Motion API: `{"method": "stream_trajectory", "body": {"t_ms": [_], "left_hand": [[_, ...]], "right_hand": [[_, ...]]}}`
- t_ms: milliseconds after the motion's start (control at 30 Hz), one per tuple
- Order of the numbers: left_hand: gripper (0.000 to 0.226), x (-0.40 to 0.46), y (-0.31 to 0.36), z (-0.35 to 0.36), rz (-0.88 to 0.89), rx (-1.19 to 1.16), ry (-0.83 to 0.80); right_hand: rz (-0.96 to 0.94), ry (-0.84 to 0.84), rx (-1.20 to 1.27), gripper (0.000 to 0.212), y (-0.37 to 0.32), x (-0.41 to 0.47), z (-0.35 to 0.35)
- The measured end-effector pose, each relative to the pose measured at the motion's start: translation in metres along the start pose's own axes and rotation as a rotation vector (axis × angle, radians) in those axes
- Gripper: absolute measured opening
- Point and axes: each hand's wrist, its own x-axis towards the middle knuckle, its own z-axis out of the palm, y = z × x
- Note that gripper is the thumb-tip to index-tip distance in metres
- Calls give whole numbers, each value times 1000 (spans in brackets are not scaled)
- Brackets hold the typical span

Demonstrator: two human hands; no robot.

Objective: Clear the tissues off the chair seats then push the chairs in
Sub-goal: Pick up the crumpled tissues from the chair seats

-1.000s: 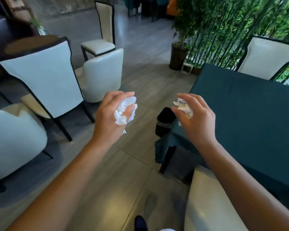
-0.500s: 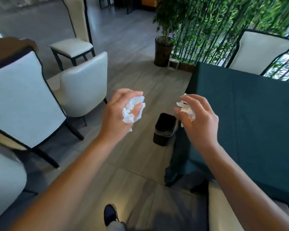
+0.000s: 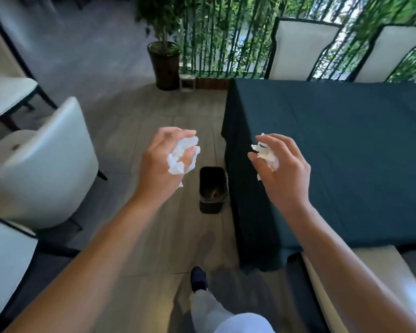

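My left hand grips a crumpled white tissue, fingers curled round it, held above the floor left of the bin. A second crumpled tissue is pinched in my right hand, which hovers at the left edge of the table. A small black waste bin stands on the floor between and below both hands, against the table's cloth. A cream chair sits at the table's near side, under my right forearm. Two more cream chairs stand at the far side.
The table wears a dark teal cloth reaching the floor. White chairs crowd the left side. A potted plant and a bamboo screen close off the back. My foot steps on the tiled floor toward the bin.
I have walked forward and turned right; the bin and table have come nearer and more central. Both hands keep hold of their tissues and stay at about the same height.
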Motion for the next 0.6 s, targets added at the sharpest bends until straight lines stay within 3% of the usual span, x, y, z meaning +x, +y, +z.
{"method": "stream_trajectory", "body": {"t_ms": [200, 333, 600], "left_hand": [[22, 82, -47, 20, -49, -24, -40], [23, 124, -67, 25, -82, -42, -74], [23, 240, -111, 42, 86, -111, -183]], "right_hand": [[88, -2, -4, 32, 30, 62, 83], [50, -1, 41, 33, 30, 91, 117], [58, 112, -136, 32, 35, 163, 158]]}}
